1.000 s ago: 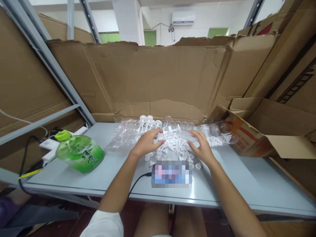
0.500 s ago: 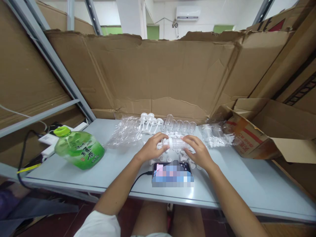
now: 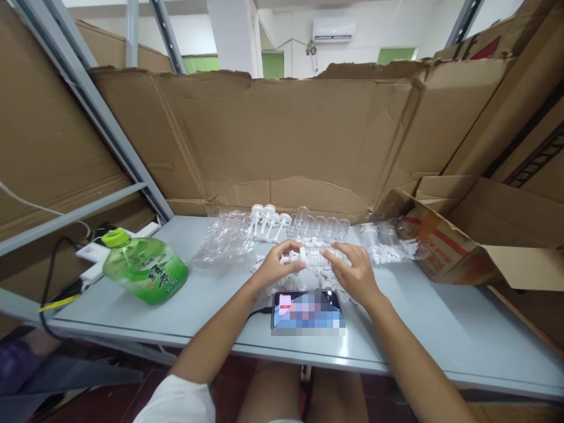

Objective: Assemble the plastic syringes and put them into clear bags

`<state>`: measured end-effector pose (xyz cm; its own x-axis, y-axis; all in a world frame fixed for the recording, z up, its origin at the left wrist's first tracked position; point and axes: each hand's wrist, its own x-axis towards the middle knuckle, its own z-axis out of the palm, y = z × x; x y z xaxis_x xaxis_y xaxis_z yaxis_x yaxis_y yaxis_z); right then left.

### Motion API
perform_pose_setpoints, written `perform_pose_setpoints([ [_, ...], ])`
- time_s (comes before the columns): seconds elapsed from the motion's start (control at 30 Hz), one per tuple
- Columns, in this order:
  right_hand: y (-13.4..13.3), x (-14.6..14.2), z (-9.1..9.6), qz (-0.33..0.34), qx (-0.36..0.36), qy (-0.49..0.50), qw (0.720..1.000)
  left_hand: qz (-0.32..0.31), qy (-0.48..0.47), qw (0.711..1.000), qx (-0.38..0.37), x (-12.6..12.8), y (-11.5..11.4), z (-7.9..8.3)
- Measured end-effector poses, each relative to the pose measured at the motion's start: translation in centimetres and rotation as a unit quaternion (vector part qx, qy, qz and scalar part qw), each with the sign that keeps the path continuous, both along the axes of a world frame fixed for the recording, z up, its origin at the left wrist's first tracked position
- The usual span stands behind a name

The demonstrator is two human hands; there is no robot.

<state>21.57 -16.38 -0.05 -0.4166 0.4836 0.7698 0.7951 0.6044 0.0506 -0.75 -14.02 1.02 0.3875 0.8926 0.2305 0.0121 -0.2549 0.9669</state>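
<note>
A clear ribbed plastic bottle (image 3: pixel 314 257) lies sideways between my hands, with a white collar (image 3: pixel 302 254) at its left end. My left hand (image 3: pixel 277 264) pinches the white top around that collar between thumb and fingers. On the clear body, my right hand (image 3: pixel 355 271) has its fingertips curled round the right end. Small white plastic parts (image 3: pixel 302 286) lie scattered under and around both hands. Behind them stand several white pump-like pieces with stems (image 3: pixel 264 217) and a row of clear ribbed bottles (image 3: pixel 321 225).
A phone (image 3: pixel 282 320) on a cable lies in front of my hands. To the left are a green drink bottle (image 3: pixel 147 267) and crumpled clear plastic (image 3: pixel 224 238). Bagged white parts (image 3: pixel 381 241) and an open carton (image 3: pixel 445 241) sit right. Cardboard (image 3: pixel 286 135) walls the back.
My right hand's fingers have shifted left along the clear bottle and spread a little. My left hand stays at the white end. The view has tilted slightly.
</note>
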Motion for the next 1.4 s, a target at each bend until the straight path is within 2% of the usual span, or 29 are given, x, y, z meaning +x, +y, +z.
perform_pose_setpoints([
  [0.2,0.0,0.2,-0.2,-0.005,0.028,-0.016,0.999,-0.061,-0.035,0.995,-0.075,0.3,0.0,-0.2],
  [0.37,0.0,0.3,0.2,0.017,-0.015,-0.008,1.0,-0.003,0.022,1.0,0.001,0.1,-0.1,-0.1],
  [0.63,-1.4,-0.3,1.2,0.093,-0.18,0.038,0.979,-0.045,0.113,0.988,0.096,-1.1,0.3,0.4],
  [0.77,-1.8,-0.4,1.9,0.142,-0.273,0.102,0.946,-0.064,0.126,0.982,0.128,-1.1,0.0,0.7],
  [0.9,-1.7,-0.5,1.7,0.143,-0.34,0.151,0.917,-0.053,0.158,0.973,0.162,-1.2,-0.1,0.9],
  [1.07,-1.5,-0.7,0.9,0.134,-0.385,0.196,0.892,-0.059,0.197,0.961,0.186,-1.5,-0.1,0.9],
  [1.17,-1.4,-0.9,0.9,0.142,-0.4,0.236,0.874,-0.034,0.197,0.957,0.208,-1.5,-0.2,0.7],
  [1.23,-1.6,-1.2,0.9,0.149,-0.446,0.268,0.841,-0.009,0.165,0.962,0.218,-1.4,-0.3,0.4],
  [1.33,-2.2,-2.0,0.9,0.162,-0.542,0.288,0.773,0.012,0.067,0.977,0.204,-1.3,-0.2,0.0],
  [1.4,-2.6,-2.7,0.7,0.169,-0.575,0.286,0.748,0.029,0.0,0.981,0.19,-1.3,0.0,0.1],
])
